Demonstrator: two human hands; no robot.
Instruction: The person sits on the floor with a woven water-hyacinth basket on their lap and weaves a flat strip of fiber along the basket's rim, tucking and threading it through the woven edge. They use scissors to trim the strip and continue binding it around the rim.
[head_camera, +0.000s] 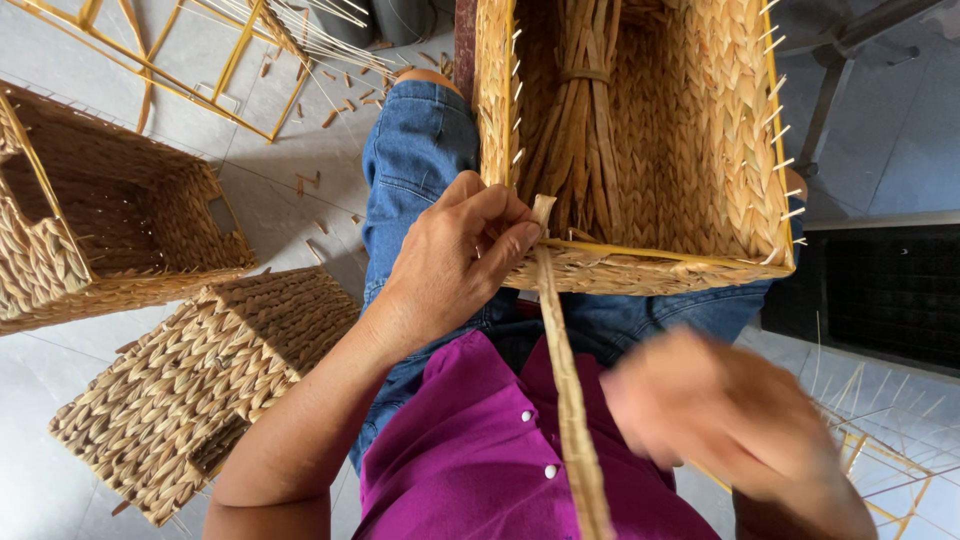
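Straw-coloured strand (570, 400) runs up from the bottom edge, over the purple shirt (470, 450). The right hand (720, 420) beside it is blurred; I cannot tell how its fingers stand. Farther up, the left hand (455, 260) pinches the strand's top end at the near rim of the basket (690, 150) on the lap. Two more baskets (130, 220) sit on the floor at left.
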